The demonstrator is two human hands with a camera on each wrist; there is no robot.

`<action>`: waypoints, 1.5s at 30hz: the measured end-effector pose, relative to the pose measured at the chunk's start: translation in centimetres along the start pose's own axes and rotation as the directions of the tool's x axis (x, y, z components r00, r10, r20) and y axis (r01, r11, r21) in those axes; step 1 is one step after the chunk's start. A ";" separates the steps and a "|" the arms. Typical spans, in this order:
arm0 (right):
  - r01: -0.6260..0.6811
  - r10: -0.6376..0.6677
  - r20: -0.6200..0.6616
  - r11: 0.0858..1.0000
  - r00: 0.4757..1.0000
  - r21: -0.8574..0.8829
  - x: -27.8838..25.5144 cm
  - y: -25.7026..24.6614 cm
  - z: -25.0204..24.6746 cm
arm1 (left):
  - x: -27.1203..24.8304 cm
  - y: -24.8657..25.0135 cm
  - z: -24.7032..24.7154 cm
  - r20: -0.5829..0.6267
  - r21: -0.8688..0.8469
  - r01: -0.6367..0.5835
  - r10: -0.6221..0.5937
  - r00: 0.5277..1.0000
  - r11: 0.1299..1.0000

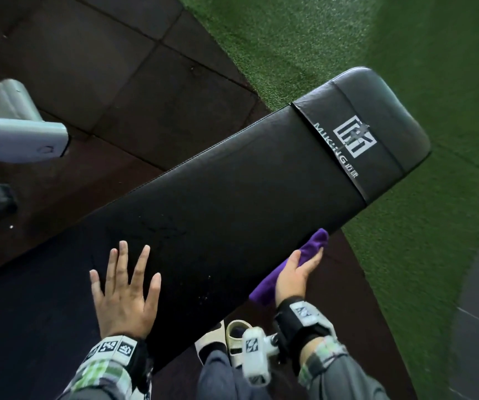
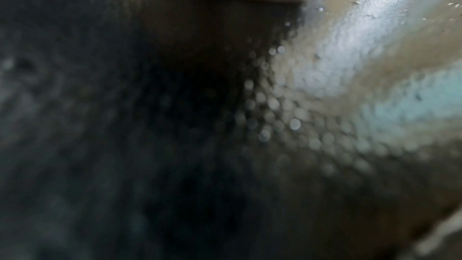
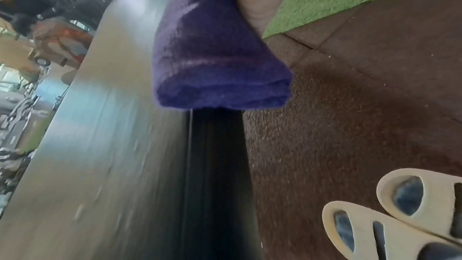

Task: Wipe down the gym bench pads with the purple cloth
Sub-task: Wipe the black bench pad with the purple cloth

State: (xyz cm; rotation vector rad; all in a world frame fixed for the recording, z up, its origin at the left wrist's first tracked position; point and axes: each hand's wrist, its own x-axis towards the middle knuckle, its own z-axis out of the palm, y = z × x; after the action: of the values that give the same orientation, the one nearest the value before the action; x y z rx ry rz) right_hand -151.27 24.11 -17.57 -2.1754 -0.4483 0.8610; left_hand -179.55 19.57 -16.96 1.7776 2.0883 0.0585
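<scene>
Dark rubber floor tiles (image 1: 134,90) and green turf (image 1: 304,33) are seen around a long black bench (image 1: 247,192), with a logo panel (image 1: 353,145) near its far end. Pale slides (image 3: 390,216) are worn on the feet beside the bench's near side edge. The left hand (image 1: 124,293) is laid flat on the bench top toward the near end, fingers spread and straight, nothing held; in the left wrist view only a blurred, textured pad surface (image 2: 325,86) with small droplets is shown. The purple cloth (image 1: 290,264) is folded into a thick wad and is pressed against the bench's right side edge, about midway along. It is gripped by the right hand (image 1: 296,272), thumb and fingers wrapped round the folded wad (image 3: 220,62). The side edge appears to be the step in hand. For a good result, the cloth should be kept folded and flat against the side wall and drawn along its length, the seam under the top lip (image 3: 190,165) being followed. Steady pressure is best held while the bench is braced by the flat left palm. Droplets on top suggest the top surface may need another pass. The logo end and far corners look likely to be missed if strokes are cut short.
</scene>
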 end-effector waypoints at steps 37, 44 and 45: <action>0.795 -0.413 0.698 0.123 0.585 -0.594 -3.1 -3.4 3.3 | -8.2 -6.7 -0.1 -0.050 0.004 0.100 -0.100 0.994 0.995; 0.961 -0.470 0.881 -0.216 0.053 -0.173 -9.1 -1.1 4.5 | -8.3 -6.9 -0.1 -0.052 -0.004 0.096 -0.096 0.994 0.995; 0.958 -0.441 0.895 -0.278 -0.066 -0.066 -9.3 -0.2 3.6 | -8.3 -6.8 0.0 -0.053 -0.005 0.095 -0.095 0.994 0.995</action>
State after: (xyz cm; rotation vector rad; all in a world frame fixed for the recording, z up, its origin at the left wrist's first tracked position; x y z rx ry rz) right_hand -160.41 21.02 -15.09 -1.2333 -2.8833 0.3190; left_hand -185.04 10.37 -16.63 1.6902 2.2060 0.0824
